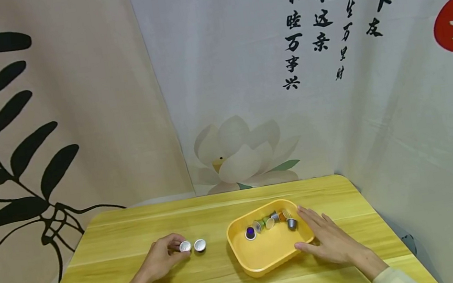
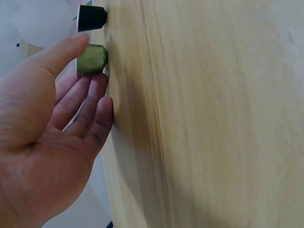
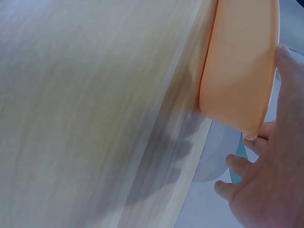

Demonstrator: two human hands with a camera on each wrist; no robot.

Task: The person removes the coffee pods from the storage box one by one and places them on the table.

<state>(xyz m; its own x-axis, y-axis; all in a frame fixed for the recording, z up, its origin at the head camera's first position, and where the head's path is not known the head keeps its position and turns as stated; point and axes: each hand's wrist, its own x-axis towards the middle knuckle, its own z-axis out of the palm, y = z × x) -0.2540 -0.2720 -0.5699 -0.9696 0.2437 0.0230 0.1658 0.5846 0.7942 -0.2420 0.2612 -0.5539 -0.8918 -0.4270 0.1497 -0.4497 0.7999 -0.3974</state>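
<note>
On the left of the bench (image 1: 107,255), the left hand (image 1: 162,259) lies with its fingers loosely bent at a green pod (image 1: 185,247); the left wrist view shows thumb and fingertips closing around it without a firm pinch, so I judge the grip as just letting go of it or just about to take it, and cannot tell which. Just right of it stands a black pod (image 1: 199,245), foil up, apart from the hand. Further right sits the yellow tray (image 1: 264,257), with several more pods (image 1: 269,223) heaped along its far wall. The right hand (image 1: 329,240) lies flat and relaxed against the tray's right rim, thumb at the near corner, holding nothing. The step in hand looks like lining pods up in a row beside the tray; the next move calls for reaching into the tray for another pod while the right hand steadies it.
</note>
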